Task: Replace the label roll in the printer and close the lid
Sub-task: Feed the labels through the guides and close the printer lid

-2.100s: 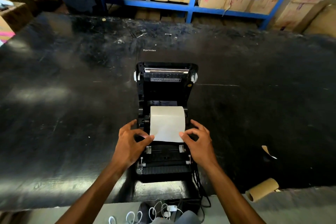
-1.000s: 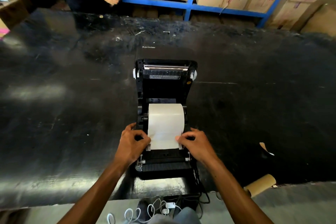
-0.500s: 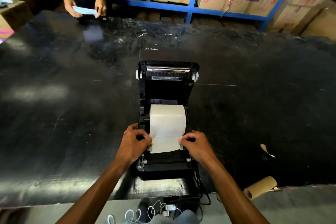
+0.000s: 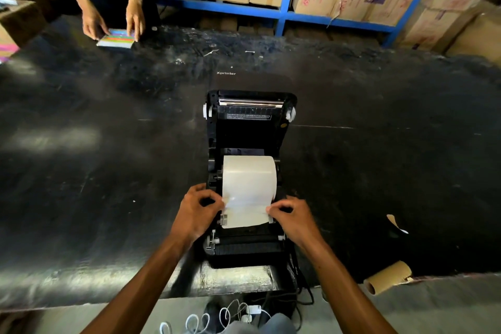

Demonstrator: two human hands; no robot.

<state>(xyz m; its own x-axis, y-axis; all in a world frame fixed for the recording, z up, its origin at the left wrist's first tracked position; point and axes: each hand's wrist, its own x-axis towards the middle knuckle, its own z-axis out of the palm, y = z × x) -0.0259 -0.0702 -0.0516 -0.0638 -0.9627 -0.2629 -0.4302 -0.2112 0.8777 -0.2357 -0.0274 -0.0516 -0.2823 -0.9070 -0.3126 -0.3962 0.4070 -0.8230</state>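
A black label printer (image 4: 245, 248) stands near the front edge of the black table, its lid (image 4: 250, 114) tipped up and back. A white label roll (image 4: 249, 173) sits in the bay, and its loose end (image 4: 248, 214) lies toward me over the feed path. My left hand (image 4: 196, 211) pinches the left edge of that loose paper. On the right edge, my right hand (image 4: 294, 218) pinches it too. Both hands rest against the printer's sides.
An empty brown cardboard core (image 4: 387, 276) lies at the table's front right edge, with a paper scrap (image 4: 394, 222) beyond it. Across the table a person (image 4: 113, 16) holds a colourful flat pack (image 4: 116, 39). Blue shelving (image 4: 287, 12) with cartons lines the back. Cables (image 4: 238, 312) hang below.
The loose paper end has been drawn further toward me over the feed path, my hands following. The person opposite appeared and lowered a pack onto the table.
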